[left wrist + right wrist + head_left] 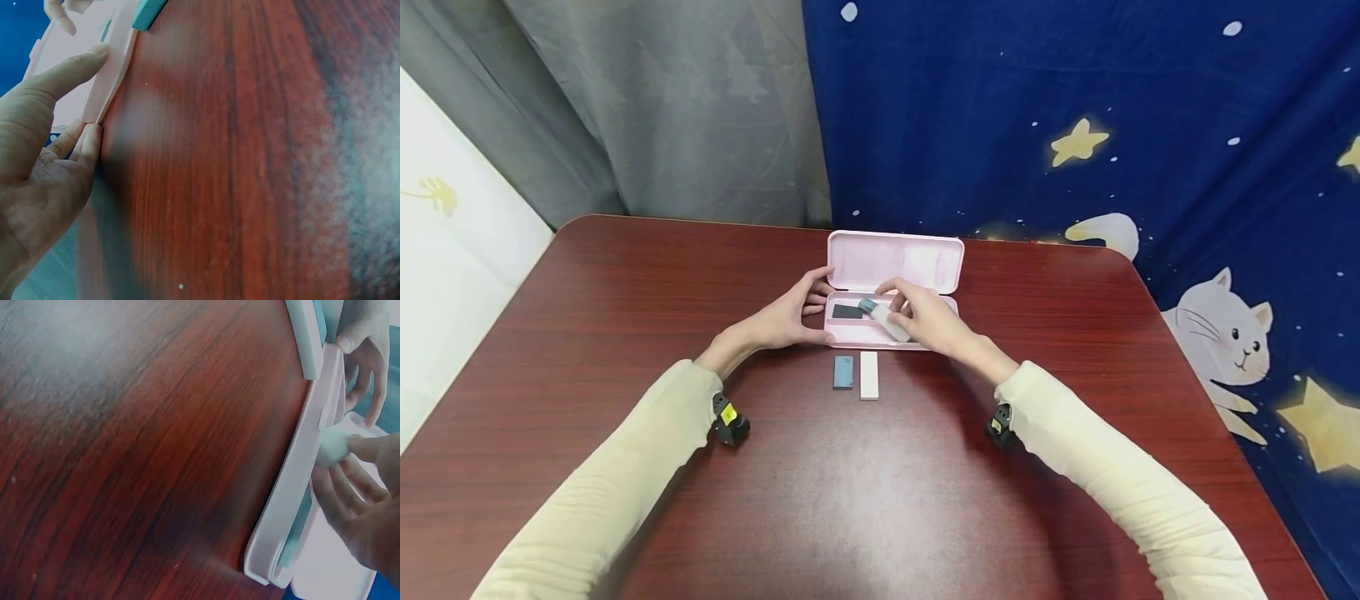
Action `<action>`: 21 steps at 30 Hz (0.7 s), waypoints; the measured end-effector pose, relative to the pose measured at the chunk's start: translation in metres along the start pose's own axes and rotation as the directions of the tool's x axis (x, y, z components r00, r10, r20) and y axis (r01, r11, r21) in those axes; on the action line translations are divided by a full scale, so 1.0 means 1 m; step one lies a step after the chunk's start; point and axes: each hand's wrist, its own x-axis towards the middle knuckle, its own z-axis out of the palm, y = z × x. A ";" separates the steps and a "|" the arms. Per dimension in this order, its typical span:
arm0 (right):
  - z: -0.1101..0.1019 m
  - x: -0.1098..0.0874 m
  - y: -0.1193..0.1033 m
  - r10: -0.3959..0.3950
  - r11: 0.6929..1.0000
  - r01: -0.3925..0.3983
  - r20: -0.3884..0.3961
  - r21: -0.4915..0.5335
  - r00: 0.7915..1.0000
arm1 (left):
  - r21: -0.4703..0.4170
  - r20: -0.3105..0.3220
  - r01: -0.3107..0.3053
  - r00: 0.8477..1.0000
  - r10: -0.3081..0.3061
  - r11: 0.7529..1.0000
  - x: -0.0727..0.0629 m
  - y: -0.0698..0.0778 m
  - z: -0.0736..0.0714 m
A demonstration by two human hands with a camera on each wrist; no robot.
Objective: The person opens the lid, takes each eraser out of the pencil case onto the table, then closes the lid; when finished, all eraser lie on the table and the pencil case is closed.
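A pink pencil case (pixel 892 335) lies on the table with its lid (pixel 887 260) tipped back. My left hand (pixel 788 315) holds the case's left end, thumb at the front corner and fingers toward the hinge side. In the left wrist view, the thumb (pixel 81 65) lies over the rim. My right hand (pixel 928 317) pinches a white block with a teal end (pixel 891 323), tilted over the open tray. The right wrist view shows its pale end (pixel 334 447) between thumb and fingers. A dark grey rectangular piece (pixel 847 312) sits in the tray's back left compartment.
In front of the case, a blue rectangular block (pixel 843 372) and a longer white one (pixel 868 375) lie side by side on the reddish-brown table (pixel 880 483). Behind the table hang grey (pixel 700 108) and blue curtains (pixel 962 117). Each wrist wears a small black camera.
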 end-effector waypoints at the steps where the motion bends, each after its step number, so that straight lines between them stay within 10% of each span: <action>1: -0.001 0.000 0.001 0.003 1.000 -0.003 -0.011 0.006 1.000 | 0.000 0.000 0.002 1.000 -0.002 1.000 0.000 0.000 0.000; 13: -0.002 -0.003 0.004 0.092 0.981 -0.075 -0.086 0.181 0.992 | -0.012 0.002 0.010 1.000 -0.010 1.000 -0.002 0.003 0.000; 21: -0.001 -0.016 0.002 0.220 0.884 -0.171 -0.063 0.434 0.973 | 0.012 -0.002 0.002 1.000 -0.002 1.000 -0.003 0.003 0.001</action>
